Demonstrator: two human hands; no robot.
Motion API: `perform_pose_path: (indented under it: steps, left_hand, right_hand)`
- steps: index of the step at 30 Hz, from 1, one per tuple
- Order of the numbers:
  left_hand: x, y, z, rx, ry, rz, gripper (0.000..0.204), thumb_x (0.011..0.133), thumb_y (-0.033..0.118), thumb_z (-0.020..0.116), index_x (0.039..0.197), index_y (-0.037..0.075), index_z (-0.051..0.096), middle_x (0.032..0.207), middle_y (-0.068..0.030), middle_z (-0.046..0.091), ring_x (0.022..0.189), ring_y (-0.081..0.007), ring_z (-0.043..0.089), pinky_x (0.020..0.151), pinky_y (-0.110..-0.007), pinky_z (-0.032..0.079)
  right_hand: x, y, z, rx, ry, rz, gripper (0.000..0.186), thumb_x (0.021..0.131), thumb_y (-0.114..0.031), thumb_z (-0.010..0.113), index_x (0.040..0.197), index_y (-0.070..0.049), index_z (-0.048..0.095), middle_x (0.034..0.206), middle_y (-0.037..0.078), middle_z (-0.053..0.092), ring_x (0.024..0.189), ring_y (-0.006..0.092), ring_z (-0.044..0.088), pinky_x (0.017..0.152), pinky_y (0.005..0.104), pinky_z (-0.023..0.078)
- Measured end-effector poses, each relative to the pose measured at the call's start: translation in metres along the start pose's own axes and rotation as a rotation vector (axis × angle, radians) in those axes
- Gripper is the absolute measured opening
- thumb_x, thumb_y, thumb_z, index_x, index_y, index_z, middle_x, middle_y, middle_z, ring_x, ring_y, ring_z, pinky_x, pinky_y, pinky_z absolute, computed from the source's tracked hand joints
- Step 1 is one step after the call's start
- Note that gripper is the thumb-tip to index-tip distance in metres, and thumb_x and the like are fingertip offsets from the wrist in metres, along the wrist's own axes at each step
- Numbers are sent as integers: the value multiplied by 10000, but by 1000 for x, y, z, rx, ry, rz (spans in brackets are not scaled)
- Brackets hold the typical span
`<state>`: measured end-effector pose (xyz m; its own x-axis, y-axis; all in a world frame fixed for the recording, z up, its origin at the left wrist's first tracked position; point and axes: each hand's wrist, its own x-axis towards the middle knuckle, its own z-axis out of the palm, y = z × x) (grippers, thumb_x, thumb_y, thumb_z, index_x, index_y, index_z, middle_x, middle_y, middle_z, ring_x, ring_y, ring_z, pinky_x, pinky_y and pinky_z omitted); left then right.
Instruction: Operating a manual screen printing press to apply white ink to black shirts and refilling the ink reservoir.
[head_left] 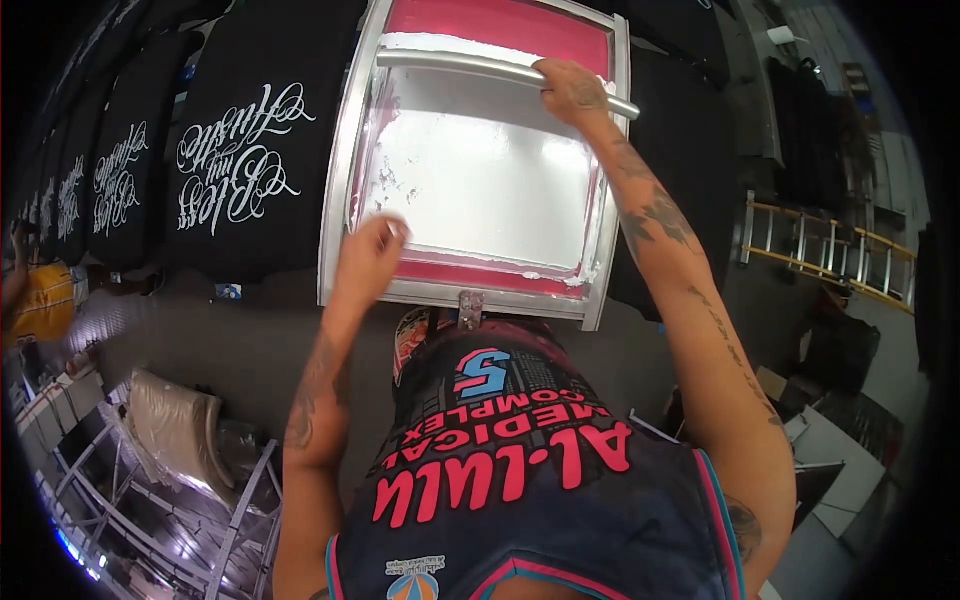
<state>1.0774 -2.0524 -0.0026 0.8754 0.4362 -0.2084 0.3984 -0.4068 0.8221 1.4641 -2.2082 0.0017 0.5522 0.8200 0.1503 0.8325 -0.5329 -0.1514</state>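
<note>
A silver-framed printing screen (336, 205) with a pink border lies in front of me. White ink (480, 195) covers most of its mesh, patchy along the left side. Across the far part of the mesh lies a squeegee with a long metal bar handle (455, 65), tilted down to the right. My right hand (575, 92) is closed over that bar, right of its middle. Over the screen's near left corner is my left hand (375, 250), fingers curled in and partly blurred; nothing shows in it.
Several black shirts (215, 240) with white lettering lie in a row to the left. A metal clamp (471, 310) sits at the screen's near edge. At right is a yellow ladder (830, 245). Behind me at left stand a wrapped chair (170, 430) and metal racks. Another person's yellow clothing (50, 300) shows far left.
</note>
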Motion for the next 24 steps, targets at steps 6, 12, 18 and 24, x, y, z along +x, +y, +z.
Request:
perform_pose_path:
  steps: [6, 12, 18, 24]
  left_hand:
    - [97, 5, -13, 657, 620, 468, 371, 752, 34, 676, 1121, 49, 639, 1134, -92, 601, 1109, -304, 547, 998, -472, 400]
    - [43, 6, -44, 629, 109, 605, 296, 702, 3, 664, 981, 95, 706, 948, -51, 612, 941, -270, 581, 824, -402, 433]
    - [-46, 3, -44, 539, 10, 470, 380, 623, -54, 690, 980, 79, 692, 942, -74, 610, 889, -294, 559, 779, -395, 457]
    - [-59, -2, -28, 577, 26, 378, 402, 594, -63, 703, 972, 68, 659, 965, -86, 619, 929, -332, 568, 786, -423, 525]
  right_hand:
    - [-102, -76, 41, -182, 35, -66, 252, 751, -135, 689, 997, -139, 634, 1008, 43, 629, 984, 270, 606, 767, 429, 480]
    - [-207, -99, -71, -241, -34, 279, 314, 668, -162, 727, 981, -135, 731, 895, 28, 665, 877, 246, 600, 804, 436, 415]
    - [-295, -120, -58, 42, 16, 256, 183, 692, -94, 689, 873, -113, 712, 904, 27, 702, 909, 260, 655, 834, 406, 455]
    - [-298, -122, -46, 96, -25, 281, 221, 657, -73, 680, 873, -111, 710, 876, 55, 707, 867, 291, 684, 789, 409, 511]
